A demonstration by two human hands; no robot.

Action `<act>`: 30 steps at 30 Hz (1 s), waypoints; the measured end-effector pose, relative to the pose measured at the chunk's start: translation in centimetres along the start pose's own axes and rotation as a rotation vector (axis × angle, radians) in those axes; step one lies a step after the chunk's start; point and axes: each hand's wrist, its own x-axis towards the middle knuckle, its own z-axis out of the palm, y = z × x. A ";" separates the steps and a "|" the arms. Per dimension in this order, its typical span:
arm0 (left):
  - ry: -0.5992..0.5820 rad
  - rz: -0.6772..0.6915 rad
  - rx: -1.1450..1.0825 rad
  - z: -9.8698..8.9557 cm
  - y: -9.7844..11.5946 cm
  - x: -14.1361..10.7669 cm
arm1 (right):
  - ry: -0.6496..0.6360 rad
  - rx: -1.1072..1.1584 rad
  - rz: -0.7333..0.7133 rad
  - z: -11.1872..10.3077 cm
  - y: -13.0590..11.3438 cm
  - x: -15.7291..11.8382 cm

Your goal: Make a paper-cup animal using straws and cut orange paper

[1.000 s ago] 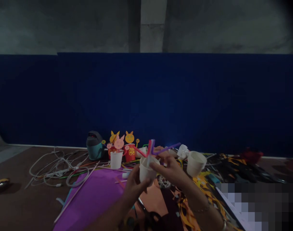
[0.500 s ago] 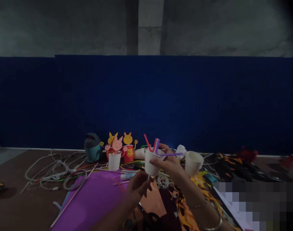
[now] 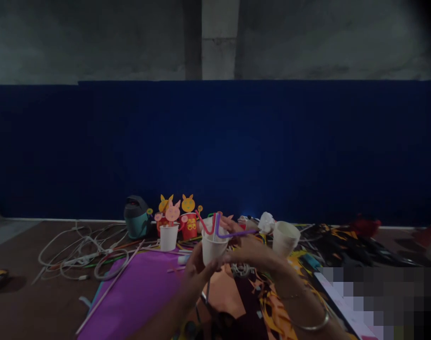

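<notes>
Paper cup (image 3: 211, 251) is up in the person's hands, just right of the purple sheet (image 3: 140, 283), mouth up. Red straw (image 3: 204, 226) and purple straw (image 3: 236, 233) stick out of it, both bent: red leans toward the sheet's side, purple points away from it. Left hand (image 3: 197, 270), at the sheet's right edge, is curled around the cup's lower near side, thumb across the front; has hold of it. Right hand (image 3: 241, 248), farther right of the sheet, is half curled along the cup's other side, some fingers behind the rim; touching, but can't say if it grips.

Beyond the sheet's far edge: white cup (image 3: 169, 237) with pink cat cutout (image 3: 172, 212), then 2 red cups (image 3: 189, 226) with 2 yellow cat cutouts (image 3: 188, 204), rear left cup mostly hidden. Teal container (image 3: 136, 224) past the sheet's far left part. White cables (image 3: 77, 252) left of the sheet; pale stick (image 3: 111, 285) along its left edge. Right of the sheet: peach paper (image 3: 225, 295), yellow scraps (image 3: 274, 311), crumpled white paper (image 3: 266, 223), cream cup (image 3: 285, 238). Blue panel (image 3: 208, 151) behind everything.
</notes>
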 end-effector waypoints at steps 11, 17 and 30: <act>-0.038 0.110 0.326 -0.1 -0.6 -0.3 | 0.422 -0.798 -0.381 0.3 -1.8 -0.1; -0.080 0.143 0.336 -0.7 -1.6 -0.2 | 0.409 -0.776 -0.392 1.3 -1.5 0.1; -0.181 0.124 0.153 -0.2 -0.8 -0.6 | 0.135 -0.869 -0.313 0.3 -2.0 -0.7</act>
